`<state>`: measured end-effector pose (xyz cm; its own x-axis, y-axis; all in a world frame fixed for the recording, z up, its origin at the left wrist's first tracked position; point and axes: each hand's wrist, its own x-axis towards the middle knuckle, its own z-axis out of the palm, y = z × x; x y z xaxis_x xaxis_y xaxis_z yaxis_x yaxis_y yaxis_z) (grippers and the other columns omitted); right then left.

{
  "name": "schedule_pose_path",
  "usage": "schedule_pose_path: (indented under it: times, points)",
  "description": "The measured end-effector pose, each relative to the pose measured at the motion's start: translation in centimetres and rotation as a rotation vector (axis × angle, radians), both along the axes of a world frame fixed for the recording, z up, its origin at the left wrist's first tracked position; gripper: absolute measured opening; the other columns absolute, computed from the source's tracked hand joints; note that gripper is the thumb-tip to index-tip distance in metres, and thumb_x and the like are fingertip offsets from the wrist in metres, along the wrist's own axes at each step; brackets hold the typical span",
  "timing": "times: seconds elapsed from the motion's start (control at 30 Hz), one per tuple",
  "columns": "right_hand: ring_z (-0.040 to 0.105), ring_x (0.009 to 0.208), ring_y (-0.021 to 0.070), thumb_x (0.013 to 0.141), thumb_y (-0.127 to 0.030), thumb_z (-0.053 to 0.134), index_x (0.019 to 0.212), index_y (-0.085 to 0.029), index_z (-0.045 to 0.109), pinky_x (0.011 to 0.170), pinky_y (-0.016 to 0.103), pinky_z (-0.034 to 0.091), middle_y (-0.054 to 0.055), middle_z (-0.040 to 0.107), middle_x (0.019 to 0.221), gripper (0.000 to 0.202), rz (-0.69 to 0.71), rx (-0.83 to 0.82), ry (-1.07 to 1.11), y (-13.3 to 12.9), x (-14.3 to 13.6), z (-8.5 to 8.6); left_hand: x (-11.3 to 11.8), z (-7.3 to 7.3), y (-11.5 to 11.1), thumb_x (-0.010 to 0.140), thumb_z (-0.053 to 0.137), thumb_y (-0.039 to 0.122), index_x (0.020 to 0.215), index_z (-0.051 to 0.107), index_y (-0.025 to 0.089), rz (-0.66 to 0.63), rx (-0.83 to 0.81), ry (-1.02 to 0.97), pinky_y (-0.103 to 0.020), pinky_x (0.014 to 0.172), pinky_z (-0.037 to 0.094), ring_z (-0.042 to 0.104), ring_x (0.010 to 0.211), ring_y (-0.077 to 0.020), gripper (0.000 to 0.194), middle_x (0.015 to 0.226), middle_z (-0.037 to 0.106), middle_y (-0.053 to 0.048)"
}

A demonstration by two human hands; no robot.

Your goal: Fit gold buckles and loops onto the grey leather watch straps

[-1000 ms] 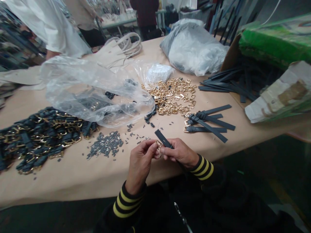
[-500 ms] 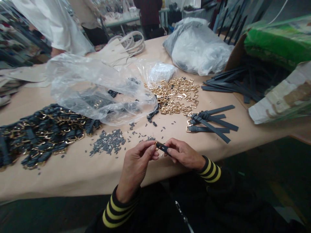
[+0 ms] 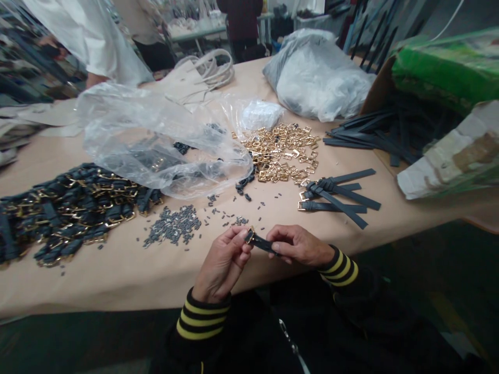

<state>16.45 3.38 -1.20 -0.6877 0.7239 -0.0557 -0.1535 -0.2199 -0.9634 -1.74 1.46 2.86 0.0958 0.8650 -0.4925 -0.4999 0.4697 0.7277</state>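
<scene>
Left hand pinches a gold metal buckle, right hand a flat dark strap, with small grey pieces left of the grip

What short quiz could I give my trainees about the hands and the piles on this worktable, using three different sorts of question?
1. True or false: the left hand grips the gold buckle, and the right hand grips the dark strap.

2. Which of these piles lies farthest left on the table?
a) loose gold buckles
b) small dark pieces
c) dark straps with gold fittings

3. Fill in the blank: the black cuffs at the person's wrists have ____ stripes.

Key: 1. True. 2. c. 3. yellow.
</scene>
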Motion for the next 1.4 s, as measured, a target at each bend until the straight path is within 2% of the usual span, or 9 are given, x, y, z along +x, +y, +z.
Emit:
schedule_pose_path:
  times: [0.17,0.37,0.5,0.63,0.77,0.93,1.07,1.23,1.4]
  points:
    - [0.041,0.043,0.0027,0.082,-0.026,0.05,0.088,-0.013,0.051,0.04,0.015,0.033,0.001,0.059,0.073,0.015,-0.069,0.079,-0.089,-0.2,-0.3,0.3,1.1,-0.6,-0.3,0.059,0.074,0.015,0.073,0.058,0.011,-0.007,-0.025,-0.035,-0.008,0.039,0.038,0.047,0.047,-0.0016,0.022,0.058,0.054,0.003]
    - [0.056,0.07,0.0113,0.079,-0.018,0.052,0.091,-0.018,0.051,0.065,0.023,0.045,0.001,0.058,0.077,0.013,-0.415,0.388,-0.334,-1.1,-1.5,1.3,2.8,-2.0,-0.7,0.065,0.07,0.017,0.078,0.052,0.013,0.042,0.048,0.02,-0.013,0.044,0.04,0.048,0.048,-0.0028,0.022,0.064,0.056,0.003]
    - [0.059,0.078,0.0125,0.08,-0.015,0.051,0.093,-0.019,0.056,0.074,0.023,0.044,0.002,0.063,0.084,0.014,-0.406,0.533,-0.325,-1.3,-1.7,1.8,2.8,-2.3,-0.9,0.072,0.064,0.019,0.082,0.051,0.015,0.008,0.108,0.07,-0.015,0.046,0.041,0.048,0.049,-0.0037,0.017,0.064,0.054,0.004]
    - [0.058,0.067,0.0106,0.082,-0.017,0.05,0.085,-0.018,0.058,0.068,0.022,0.045,0.0,0.062,0.078,0.009,-0.344,0.485,-0.344,-1.2,-1.4,1.7,2.3,-1.9,-1.2,0.074,0.061,0.018,0.081,0.056,0.012,-0.057,0.157,0.178,-0.018,0.059,0.046,0.055,0.065,-0.0074,0.011,0.075,0.059,0.0]
    - [0.053,0.049,0.0064,0.083,-0.021,0.049,0.087,-0.017,0.057,0.056,0.02,0.044,-0.001,0.059,0.074,0.01,-0.289,0.39,-0.353,-1.0,-1.2,1.7,1.8,-1.9,-1.5,0.076,0.058,0.024,0.085,0.061,0.011,-0.115,0.196,0.255,-0.028,0.076,0.047,0.059,0.08,-0.0147,0.016,0.086,0.064,-0.006]
    - [0.057,0.057,0.0086,0.083,-0.02,0.048,0.085,-0.017,0.058,0.061,0.021,0.045,0.0,0.06,0.073,0.011,-0.288,0.361,-0.367,-1.1,-1.3,2.1,1.8,-2.7,-1.5,0.071,0.063,0.029,0.076,0.063,0.012,-0.012,0.203,0.387,-0.025,0.068,0.047,0.059,0.068,-0.0128,0.018,0.07,0.063,-0.002]
    - [0.058,0.059,0.0097,0.081,-0.02,0.05,0.083,-0.016,0.057,0.06,0.021,0.045,-0.001,0.058,0.069,0.008,-0.327,0.315,-0.399,-1.0,-1.4,2.3,2.0,-2.7,-1.6,0.071,0.063,0.031,0.077,0.064,0.012,0.025,0.235,0.466,-0.026,0.067,0.046,0.058,0.066,-0.0134,0.021,0.072,0.064,-0.003]
    - [0.056,0.054,0.009,0.079,-0.02,0.052,0.077,-0.017,0.057,0.057,0.021,0.042,-0.002,0.058,0.064,0.006,-0.331,0.308,-0.473,-1.1,-1.3,2.1,1.9,-2.4,-1.8,0.071,0.063,0.032,0.072,0.065,0.014,-0.043,0.296,0.749,-0.023,0.061,0.042,0.055,0.063,-0.0137,0.018,0.066,0.064,-0.002]
    - [0.054,0.058,0.0102,0.077,-0.019,0.054,0.074,-0.018,0.057,0.057,0.022,0.04,-0.001,0.059,0.066,0.005,-0.35,0.373,-0.563,-1.2,-1.3,2.0,2.3,-2.4,-2.1,0.075,0.059,0.03,0.077,0.063,0.017,-0.093,0.388,0.893,-0.024,0.064,0.042,0.056,0.066,-0.0143,0.014,0.071,0.064,-0.001]
